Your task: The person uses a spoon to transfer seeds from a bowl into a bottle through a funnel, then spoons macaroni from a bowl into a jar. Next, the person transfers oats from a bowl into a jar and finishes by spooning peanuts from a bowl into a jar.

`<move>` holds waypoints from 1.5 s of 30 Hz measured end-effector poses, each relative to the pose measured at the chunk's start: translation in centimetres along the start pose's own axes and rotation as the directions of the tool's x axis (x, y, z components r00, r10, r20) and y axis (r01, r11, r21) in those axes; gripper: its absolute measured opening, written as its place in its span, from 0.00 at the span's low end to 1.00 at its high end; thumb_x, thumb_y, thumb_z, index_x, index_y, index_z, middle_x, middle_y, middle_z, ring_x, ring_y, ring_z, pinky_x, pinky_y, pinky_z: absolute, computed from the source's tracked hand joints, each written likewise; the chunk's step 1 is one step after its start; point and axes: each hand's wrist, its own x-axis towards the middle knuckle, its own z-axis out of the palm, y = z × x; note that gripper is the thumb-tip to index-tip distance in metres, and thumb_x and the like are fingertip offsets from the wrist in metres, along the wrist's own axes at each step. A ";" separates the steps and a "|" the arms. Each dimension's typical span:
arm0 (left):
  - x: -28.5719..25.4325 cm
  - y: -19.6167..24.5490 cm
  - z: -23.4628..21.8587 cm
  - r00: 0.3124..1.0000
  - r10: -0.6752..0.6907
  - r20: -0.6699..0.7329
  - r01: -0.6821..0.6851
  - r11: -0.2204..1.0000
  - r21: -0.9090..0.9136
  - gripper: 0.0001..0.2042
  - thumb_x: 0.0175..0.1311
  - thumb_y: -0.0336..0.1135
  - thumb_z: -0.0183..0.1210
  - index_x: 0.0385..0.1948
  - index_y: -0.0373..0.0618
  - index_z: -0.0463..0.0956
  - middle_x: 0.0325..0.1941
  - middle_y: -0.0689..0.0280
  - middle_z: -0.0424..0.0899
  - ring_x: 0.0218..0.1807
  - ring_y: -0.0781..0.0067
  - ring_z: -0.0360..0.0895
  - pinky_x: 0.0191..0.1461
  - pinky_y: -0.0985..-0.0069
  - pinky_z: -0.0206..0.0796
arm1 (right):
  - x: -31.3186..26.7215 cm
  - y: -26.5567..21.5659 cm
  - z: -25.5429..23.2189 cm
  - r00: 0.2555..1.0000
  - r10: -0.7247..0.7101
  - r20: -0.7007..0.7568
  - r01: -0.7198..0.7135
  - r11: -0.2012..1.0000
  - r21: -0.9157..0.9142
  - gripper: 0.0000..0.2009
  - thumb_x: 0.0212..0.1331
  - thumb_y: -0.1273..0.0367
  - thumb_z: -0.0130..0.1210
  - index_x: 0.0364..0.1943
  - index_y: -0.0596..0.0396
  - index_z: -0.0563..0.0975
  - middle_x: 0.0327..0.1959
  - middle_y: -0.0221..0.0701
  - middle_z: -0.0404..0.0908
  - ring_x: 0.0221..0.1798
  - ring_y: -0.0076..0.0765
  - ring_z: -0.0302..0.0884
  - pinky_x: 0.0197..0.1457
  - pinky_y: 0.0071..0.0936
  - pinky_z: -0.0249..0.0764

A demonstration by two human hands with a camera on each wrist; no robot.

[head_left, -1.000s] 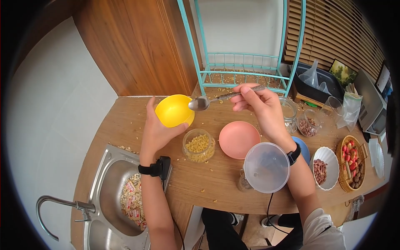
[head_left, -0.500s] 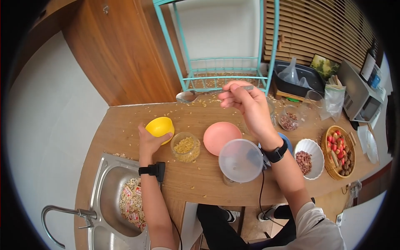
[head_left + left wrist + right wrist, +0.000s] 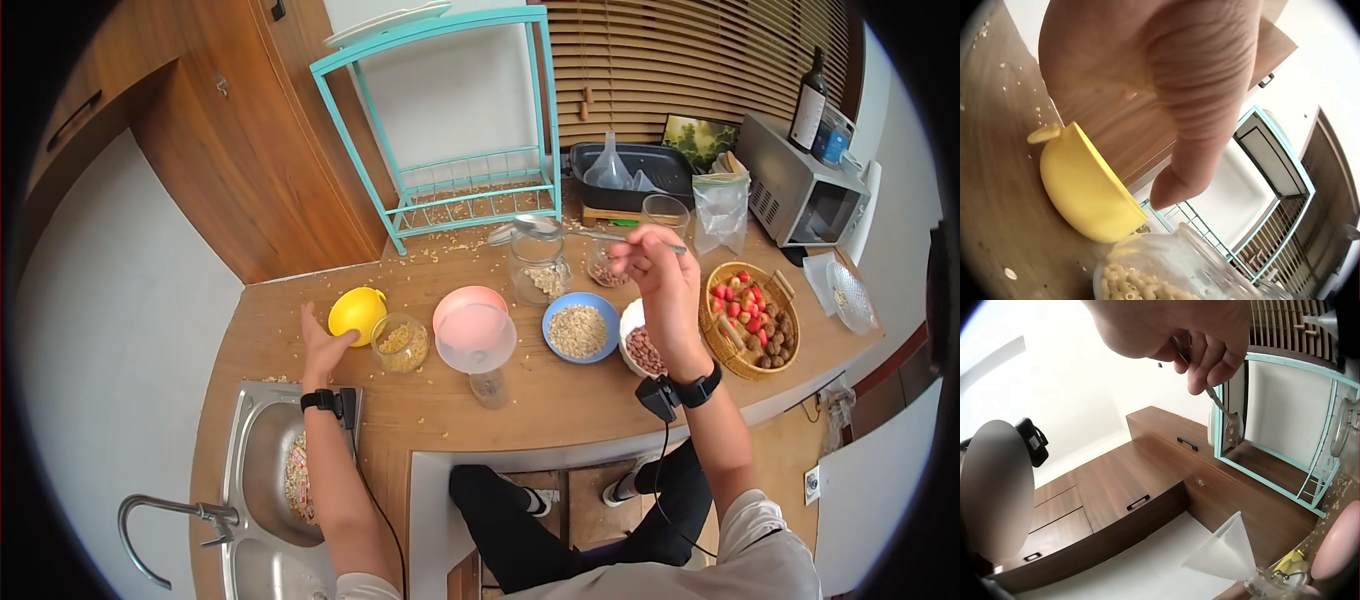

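Note:
My left hand [image 3: 325, 347] hovers with straight, spread fingers beside a yellow bowl [image 3: 357, 314]; the left wrist view has the thumb apart from the bowl [image 3: 1085, 187], which rests on the counter. Right of it stands a glass jar of macaroni [image 3: 401, 345]. My right hand [image 3: 662, 285] pinches a metal spoon [image 3: 590, 234] by its handle, raised above the counter. The spoon's head overlaps an open glass jar with some oats [image 3: 540, 275] in the head view. In the right wrist view, the spoon's bowl [image 3: 1233, 430] points away from the fingers.
A clear funnel [image 3: 470, 345] sits on a glass bottle [image 3: 489, 390], before a pink bowl [image 3: 462, 296]. A blue bowl [image 3: 552, 345] holds oats; a white bowl [image 3: 630, 318] holds peanuts. Right are a basket of fruit and walnuts [image 3: 712, 345] and a microwave [image 3: 790, 185]. The sink [image 3: 262, 450] lies left.
The left hand has lowered the yellow bowl to the counter and let go of it. The right hand has carried the spoon rightward, over by the oat jar. The head view has swung right.

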 end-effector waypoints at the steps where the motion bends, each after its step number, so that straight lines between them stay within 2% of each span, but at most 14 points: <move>1: -0.7 0.6 -0.2 0.991 0.093 -0.098 -0.082 0.991 0.110 0.51 0.44 0.38 0.75 0.71 0.36 0.51 0.75 0.49 0.55 0.75 0.52 0.57 0.76 0.63 0.53 | -1.0 -0.3 -0.9 1.000 0.000 -0.002 0.000 1.000 0.004 0.11 0.73 0.67 0.47 0.45 0.61 0.77 0.40 0.42 0.85 0.38 0.33 0.83 0.47 0.28 0.79; 3: -2.3 3.5 -0.3 0.960 0.206 -0.190 -0.161 0.960 0.230 0.49 0.45 0.39 0.75 0.71 0.37 0.53 0.76 0.50 0.54 0.75 0.52 0.56 0.76 0.62 0.53 | -2.5 -0.5 -2.6 0.998 -0.039 -0.041 0.041 0.998 0.052 0.11 0.74 0.67 0.46 0.44 0.61 0.76 0.40 0.44 0.85 0.38 0.34 0.84 0.46 0.29 0.79; 5: -5.6 8.3 1.1 0.982 0.190 0.017 -0.189 0.981 -0.046 0.44 0.49 0.44 0.74 0.68 0.37 0.60 0.75 0.48 0.58 0.74 0.48 0.58 0.76 0.59 0.53 | -4.3 -0.8 -3.8 0.997 -0.024 -0.067 0.029 0.997 0.071 0.10 0.74 0.67 0.45 0.43 0.60 0.74 0.39 0.44 0.85 0.38 0.35 0.83 0.47 0.31 0.79; 6: -5.9 8.7 1.8 0.981 0.191 0.016 -0.191 0.981 -0.039 0.44 0.49 0.44 0.74 0.68 0.37 0.60 0.75 0.48 0.58 0.74 0.48 0.58 0.76 0.59 0.53 | -5.1 -0.7 -4.5 0.997 -0.030 -0.078 0.038 0.995 0.097 0.10 0.74 0.67 0.44 0.43 0.60 0.74 0.38 0.44 0.84 0.37 0.36 0.83 0.47 0.31 0.79; 8: -5.9 8.1 3.5 0.886 0.410 0.219 -0.463 0.814 0.351 0.42 0.51 0.51 0.72 0.65 0.36 0.65 0.71 0.45 0.64 0.72 0.44 0.60 0.75 0.57 0.54 | -6.8 -1.0 -5.5 0.991 -0.022 -0.132 0.038 0.992 0.119 0.10 0.75 0.67 0.44 0.42 0.59 0.73 0.36 0.42 0.83 0.36 0.36 0.82 0.48 0.33 0.78; 12: -5.6 8.0 4.3 0.882 0.364 0.301 -0.469 0.747 0.470 0.41 0.53 0.55 0.68 0.64 0.35 0.67 0.67 0.43 0.69 0.71 0.43 0.62 0.74 0.56 0.56 | -9.9 -2.5 -8.4 0.982 -0.068 -0.177 0.090 0.989 0.120 0.10 0.74 0.65 0.46 0.40 0.57 0.72 0.33 0.39 0.81 0.35 0.33 0.78 0.44 0.31 0.75; 17: -6.2 8.1 4.6 0.896 0.285 0.340 -0.415 0.810 0.415 0.41 0.53 0.54 0.68 0.64 0.33 0.66 0.67 0.43 0.69 0.70 0.44 0.64 0.74 0.58 0.56 | -11.9 -2.8 -12.3 0.970 -0.067 -0.232 0.090 0.992 0.092 0.11 0.75 0.62 0.46 0.38 0.54 0.70 0.31 0.35 0.79 0.34 0.30 0.75 0.41 0.28 0.72; 23: -8.8 8.5 3.1 0.884 0.259 0.390 -0.419 0.808 0.413 0.40 0.52 0.51 0.68 0.64 0.33 0.66 0.64 0.44 0.71 0.69 0.45 0.64 0.74 0.59 0.55 | -12.2 -1.9 -16.3 0.952 0.101 -0.289 -0.059 0.987 0.150 0.14 0.76 0.60 0.44 0.35 0.53 0.71 0.25 0.30 0.76 0.27 0.27 0.71 0.36 0.28 0.68; 30: -12.9 11.5 0.7 0.872 0.243 0.426 -0.443 0.762 0.472 0.40 0.50 0.49 0.70 0.63 0.33 0.66 0.66 0.45 0.69 0.70 0.47 0.61 0.75 0.58 0.53 | -11.4 -2.3 -16.6 0.891 0.248 -0.379 -0.152 0.952 0.265 0.19 0.77 0.56 0.40 0.38 0.57 0.74 0.27 0.35 0.80 0.27 0.29 0.72 0.37 0.29 0.71; 33: -15.9 15.6 1.6 0.876 0.395 0.276 -0.476 0.798 0.370 0.39 0.49 0.46 0.72 0.63 0.35 0.67 0.67 0.47 0.68 0.70 0.49 0.61 0.74 0.58 0.54 | -11.1 -2.2 -17.0 0.866 0.260 -0.428 -0.143 0.948 0.285 0.19 0.77 0.56 0.39 0.39 0.57 0.74 0.28 0.37 0.81 0.28 0.31 0.74 0.38 0.29 0.72; 35: -18.3 18.1 2.9 0.923 0.319 0.214 -0.335 0.941 0.042 0.36 0.52 0.43 0.73 0.62 0.37 0.68 0.68 0.50 0.67 0.69 0.55 0.64 0.69 0.60 0.61 | -11.4 -0.8 -18.5 0.877 0.240 -0.416 -0.129 0.952 0.278 0.19 0.77 0.56 0.39 0.39 0.57 0.74 0.28 0.37 0.80 0.29 0.31 0.75 0.38 0.29 0.72; 38: -20.3 19.1 5.8 0.961 0.178 0.212 -0.155 0.980 -0.123 0.32 0.55 0.41 0.72 0.61 0.38 0.69 0.63 0.52 0.72 0.63 0.61 0.71 0.62 0.66 0.68 | -11.7 1.7 -21.0 0.948 0.120 -0.296 -0.069 0.982 0.177 0.18 0.77 0.57 0.39 0.39 0.56 0.73 0.30 0.37 0.80 0.29 0.32 0.75 0.38 0.29 0.72; 41: -20.5 17.9 8.7 0.965 0.193 0.179 -0.149 0.961 -0.234 0.29 0.57 0.41 0.71 0.58 0.37 0.71 0.55 0.55 0.78 0.56 0.65 0.76 0.57 0.68 0.71 | -11.7 1.9 -21.4 0.962 0.089 -0.257 -0.053 0.988 0.142 0.17 0.76 0.57 0.40 0.41 0.56 0.73 0.32 0.37 0.80 0.32 0.31 0.76 0.40 0.30 0.72; 45: -20.6 17.2 10.6 0.992 0.111 0.067 -0.085 0.948 -0.307 0.26 0.58 0.39 0.70 0.55 0.36 0.73 0.50 0.56 0.81 0.54 0.66 0.77 0.57 0.68 0.71 | -12.2 0.5 -20.8 0.940 0.238 -0.245 -0.160 0.941 0.299 0.18 0.76 0.55 0.39 0.45 0.57 0.73 0.36 0.37 0.80 0.37 0.33 0.76 0.44 0.31 0.72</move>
